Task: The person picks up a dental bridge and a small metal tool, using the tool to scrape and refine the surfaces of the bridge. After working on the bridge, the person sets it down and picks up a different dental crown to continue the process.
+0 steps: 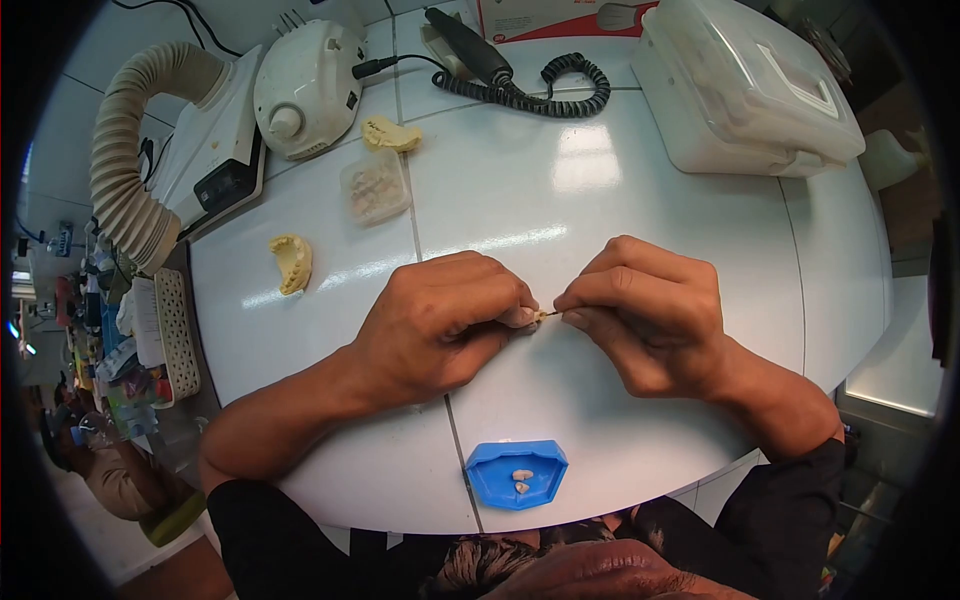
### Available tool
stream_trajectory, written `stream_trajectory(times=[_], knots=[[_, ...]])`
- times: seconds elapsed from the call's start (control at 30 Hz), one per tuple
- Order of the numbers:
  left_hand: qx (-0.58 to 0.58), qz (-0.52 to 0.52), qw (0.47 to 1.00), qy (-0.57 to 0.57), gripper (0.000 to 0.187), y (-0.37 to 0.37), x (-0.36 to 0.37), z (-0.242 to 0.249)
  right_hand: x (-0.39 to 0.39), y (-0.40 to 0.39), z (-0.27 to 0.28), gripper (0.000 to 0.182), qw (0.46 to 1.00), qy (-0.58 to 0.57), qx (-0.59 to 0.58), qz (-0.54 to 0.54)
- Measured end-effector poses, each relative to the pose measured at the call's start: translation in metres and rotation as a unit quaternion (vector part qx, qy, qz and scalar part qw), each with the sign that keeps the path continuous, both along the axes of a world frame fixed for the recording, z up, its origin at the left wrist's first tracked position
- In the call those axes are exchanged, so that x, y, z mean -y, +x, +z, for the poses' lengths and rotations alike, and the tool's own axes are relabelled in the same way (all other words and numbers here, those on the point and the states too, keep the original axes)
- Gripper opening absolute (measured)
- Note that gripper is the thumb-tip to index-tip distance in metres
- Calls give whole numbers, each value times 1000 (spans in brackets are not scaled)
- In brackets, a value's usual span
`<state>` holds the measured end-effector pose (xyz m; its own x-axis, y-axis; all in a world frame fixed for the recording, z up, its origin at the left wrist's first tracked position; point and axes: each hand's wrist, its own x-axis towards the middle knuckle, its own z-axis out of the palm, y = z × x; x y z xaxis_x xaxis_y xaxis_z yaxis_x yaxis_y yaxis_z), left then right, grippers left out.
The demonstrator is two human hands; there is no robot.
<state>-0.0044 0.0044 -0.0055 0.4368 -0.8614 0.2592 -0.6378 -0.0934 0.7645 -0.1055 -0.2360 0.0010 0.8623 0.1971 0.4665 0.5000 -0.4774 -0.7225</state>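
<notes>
Over the middle of the white tiled table point(480, 400), my left hand point(440, 315) pinches a tiny yellowish piece point(542, 316) between thumb and fingertips. My right hand point(650, 315), just to its right, has its thumb and fingers closed on a thin dark pin-like tool point(555, 313), whose tip meets the piece. Fingers hide most of both items. Nearer the front edge sits a blue tray point(482, 484) with small tooth-like pieces point(522, 476) inside. A yellow dental cast point(292, 264) lies left of my left hand.
Beyond the hands are a small clear box point(376, 188), another yellow cast piece point(390, 134), a black handpiece point(468, 45) with coiled cord, a white control unit point(308, 90) and a large lidded box point(750, 90). A ribbed hose point(120, 160) arches at left. Another person point(120, 475) sits far left.
</notes>
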Motion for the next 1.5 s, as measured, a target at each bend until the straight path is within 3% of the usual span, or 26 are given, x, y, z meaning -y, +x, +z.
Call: stream_trajectory(times=[0.1, 0.6, 1.0, 1.2, 1.3, 1.4, 1.5], knots=[[-30, 18, 999, 10, 18, -1, 0, 2, 6, 5, -5, 16, 998, 59, -15, 5], [-79, 15, 996, -28, 18, 1, 1, 1, -1, 0, -4, 16, 999, 30, -2, 31], [-78, 27, 997, 7, 18, 1, -1, 1, -4, -1, -9, 22, 991, -83, 106, 4], [-5, 4, 1000, -17, 18, -2, 1, 0, -2, -4, -3, 17, 998, -52, -16, 12], [8, 0, 1000, -29, 18, -2, 2, -1, -2, -4, -3, 14, 995, 29, -91, -9], [2, 5, 1000, -27, 17, -2, 2, 0, -7, -1, -14, 13, 999, 38, -12, -14], [-5, -6, 1000, -11, 17, 0, 1, 1, -3, -3, -8, 14, 999, 21, -35, 3]])
